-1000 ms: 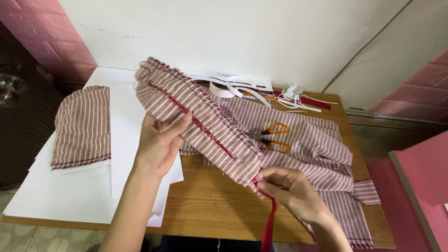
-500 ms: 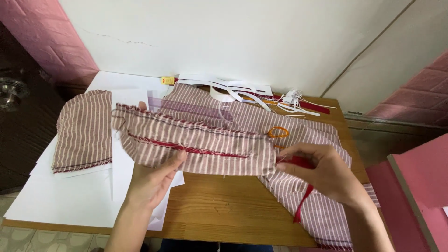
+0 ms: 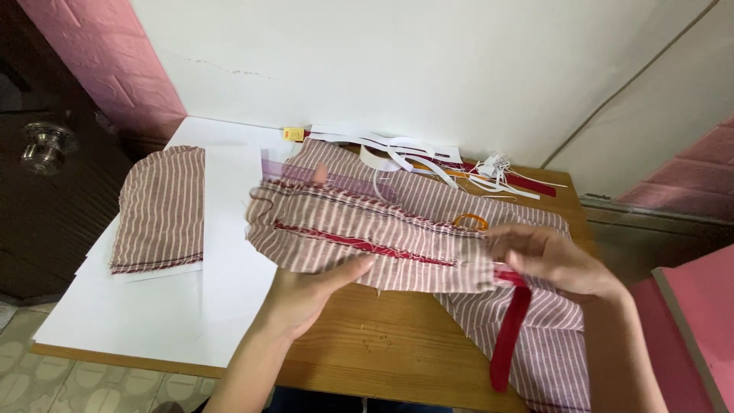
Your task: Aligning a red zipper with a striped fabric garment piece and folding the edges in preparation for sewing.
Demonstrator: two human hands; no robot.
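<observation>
Head view: both hands pinch a folded striped fabric piece (image 3: 367,241) at frame centre, held just over the wooden table (image 3: 382,359). Left hand (image 3: 310,294) grips the lower edge, thumb on top; right hand (image 3: 554,260) is clamped on the right end, where a red ribbon (image 3: 511,336) hangs down. The spread grip likely keeps the seam taut. Long axis runs left-right, tilted slightly down to the right.

A small yellow-and-red label (image 3: 293,134) lies at the table's back edge.
</observation>
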